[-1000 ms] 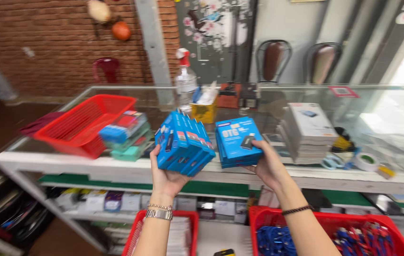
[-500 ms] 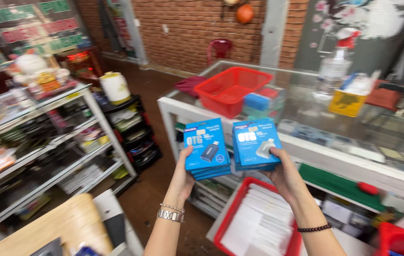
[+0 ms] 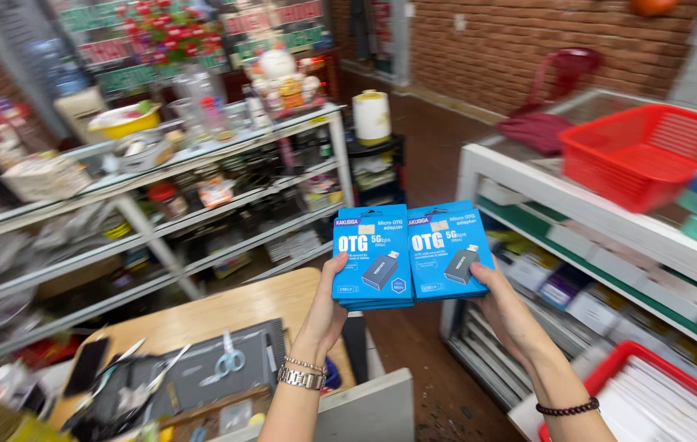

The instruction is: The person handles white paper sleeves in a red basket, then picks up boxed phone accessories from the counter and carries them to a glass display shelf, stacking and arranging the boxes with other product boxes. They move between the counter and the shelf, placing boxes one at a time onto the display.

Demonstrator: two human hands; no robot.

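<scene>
So I've got a stack of blue carded packs in each hand, both held up in front of me at about chest height, side by side and nearly touching. My left hand [image 3: 326, 307] is closed around the left stack [image 3: 373, 255] from below, thumb on the front lower edge and fingers [image 3: 339, 266] wrapped behind. My right hand [image 3: 505, 311] does the same with the right stack [image 3: 450, 250], thumb pressed on the lower right corner. Neither hand is open at all; both are clamped on the bottom edges.

These feel like they'd be light, flat card-and-blister packs, each showing a little adapter on the front. Stiff enough as a bundle, but I'd guess the glossy cards slide against each other easily, so pinching the whole thickness near the bottom is the way to go, otherwise the stack fans out.

Below me there's a wooden counter [image 3: 226, 315] with scissors [image 3: 229, 360] on a dark mat. To the right is a glass display case [image 3: 577, 209] with a red basket [image 3: 651, 155] on top, and metal shelves [image 3: 201, 196] stand on the left.
</scene>
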